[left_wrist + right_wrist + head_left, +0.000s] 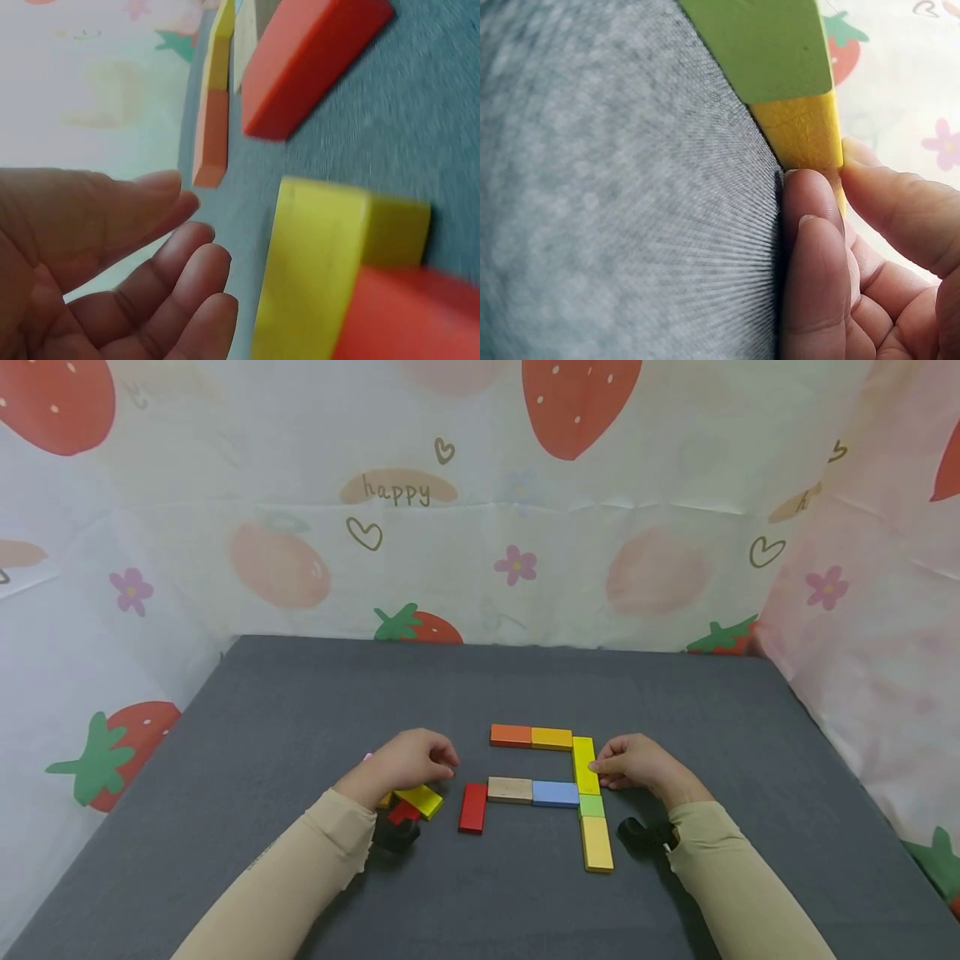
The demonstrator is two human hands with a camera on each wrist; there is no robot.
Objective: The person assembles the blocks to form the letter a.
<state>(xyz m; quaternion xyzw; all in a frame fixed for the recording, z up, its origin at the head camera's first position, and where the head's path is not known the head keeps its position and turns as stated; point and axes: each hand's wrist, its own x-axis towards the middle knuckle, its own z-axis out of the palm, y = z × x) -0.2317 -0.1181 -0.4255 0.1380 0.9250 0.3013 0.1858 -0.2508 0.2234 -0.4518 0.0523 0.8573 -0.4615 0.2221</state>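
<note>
My right hand (637, 768) is at the right side of a long yellow block (585, 766). In the right wrist view the thumb rests on the yellow block's (802, 135) upper face while curled fingers (817, 277) touch its side. My left hand (408, 764) hovers over the cloth, loosely bent and holding nothing. A small pile lies beneath it, with another yellow block (307, 262) and a red block (412, 315) showing; the hand and sleeve hide part of it. A green block (591, 806) and a pale yellow block (597, 843) continue the right-hand column.
An orange block (511, 736) and an amber block (551, 739) form the far row. Nearer, a wooden block (509, 790) and a blue block (555, 793) lie end to end, beside an upright-lying red block (472, 807). Grey cloth (337, 693) covers the table; printed curtains (480, 527) surround it.
</note>
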